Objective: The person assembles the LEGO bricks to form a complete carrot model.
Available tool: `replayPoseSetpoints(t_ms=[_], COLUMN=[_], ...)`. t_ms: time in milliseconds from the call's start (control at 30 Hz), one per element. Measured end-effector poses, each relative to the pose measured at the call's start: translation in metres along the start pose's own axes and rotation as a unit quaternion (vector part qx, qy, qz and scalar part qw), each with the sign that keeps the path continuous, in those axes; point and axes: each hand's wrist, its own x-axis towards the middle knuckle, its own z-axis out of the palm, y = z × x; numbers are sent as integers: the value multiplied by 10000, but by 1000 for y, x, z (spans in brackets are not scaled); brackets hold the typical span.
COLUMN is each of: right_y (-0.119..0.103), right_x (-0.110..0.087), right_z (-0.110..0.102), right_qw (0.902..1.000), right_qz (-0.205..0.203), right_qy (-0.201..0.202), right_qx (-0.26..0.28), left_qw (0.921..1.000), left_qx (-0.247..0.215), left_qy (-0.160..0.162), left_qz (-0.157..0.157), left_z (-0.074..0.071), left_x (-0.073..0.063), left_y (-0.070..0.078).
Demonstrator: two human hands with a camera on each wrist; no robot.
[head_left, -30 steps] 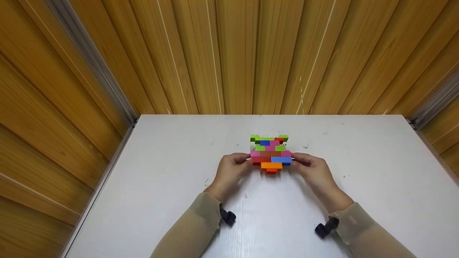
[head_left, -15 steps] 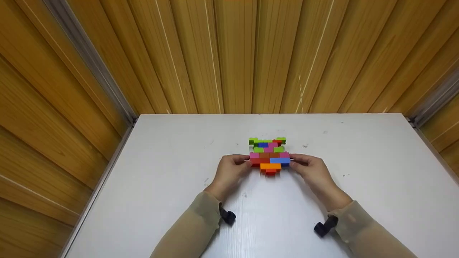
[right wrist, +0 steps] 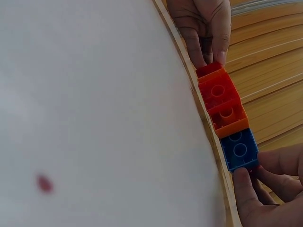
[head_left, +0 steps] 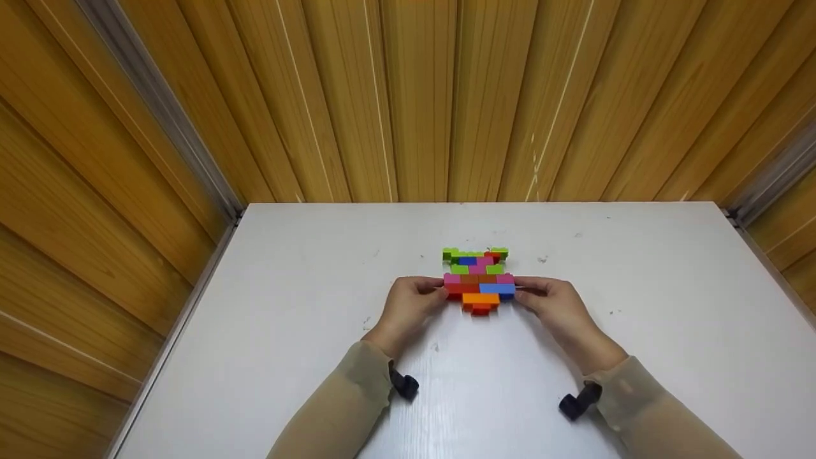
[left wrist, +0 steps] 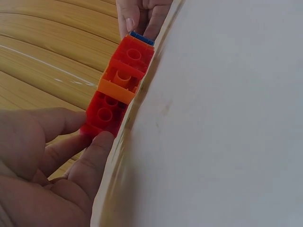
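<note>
A figure of toy building bricks (head_left: 479, 288) is between both hands near the middle of the white table (head_left: 306, 287). Its rows are lime green, pink, blue, brown, red and orange. My left hand (head_left: 413, 306) pinches its left side at a red brick (left wrist: 105, 115), thumb on the near face. On the opposite side my right hand (head_left: 564, 309) pinches it at a blue brick (right wrist: 240, 149). Hollow undersides of an orange brick (left wrist: 116, 91) and red ones show in the left wrist view. The face turned towards the table is hidden.
Wood-look panels (head_left: 421, 102) rise behind the table and at its sides. A grey metal strip (head_left: 159, 108) runs along the left corner. Small dark marks (head_left: 542, 259) dot the tabletop. Black wrist devices (head_left: 404, 386) hang from both sleeves.
The brick figure has shifted slightly towards me, its upper end sinking lower in the head view. Both hands keep their grip and have barely moved.
</note>
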Motion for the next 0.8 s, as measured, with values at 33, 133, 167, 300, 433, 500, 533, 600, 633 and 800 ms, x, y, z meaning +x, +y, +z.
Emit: replayPoseSetpoints(t_ms=[33,133,167,300,433,500,533,600,633,800], right_y=[0,0,0,-1,0,1,1,0,0,2], right_x=[0,0,1,2,3,3,3,3,3,4], right_z=[-1,-2,-3,-3,-4,-4,-4,-4,-4,-3], right_qw=[10000,10000,10000,10000,9999,9997,9997,9997,9997,9998], right_qz=[19,53,56,45,-78,-145,-164,-136,-110,-12], right_qy=[-9,-46,-52,-76,-136,-177,-195,-194,-191,-176], right_qx=[4,-11,2,33,48,55,61,61,55,53], left_qw=[10000,10000,10000,10000,10000,9999,9999,9999,9999,9999], left_qx=[5,7,4,14,27,24,18,-15,-24,-10], left_qy=[1,-2,-5,-49,-83,-89,-90,-97,-100,-85], left_qz=[-19,-50,-49,-60,-1,56,65,26,15,-69], left_z=[0,0,-1,-1,-1,-1,-1,-1,-1,-1], left_x=[0,0,1,1,1,2,2,1,1,0], left_y=[0,1,1,1,1,1,1,1,0,-2])
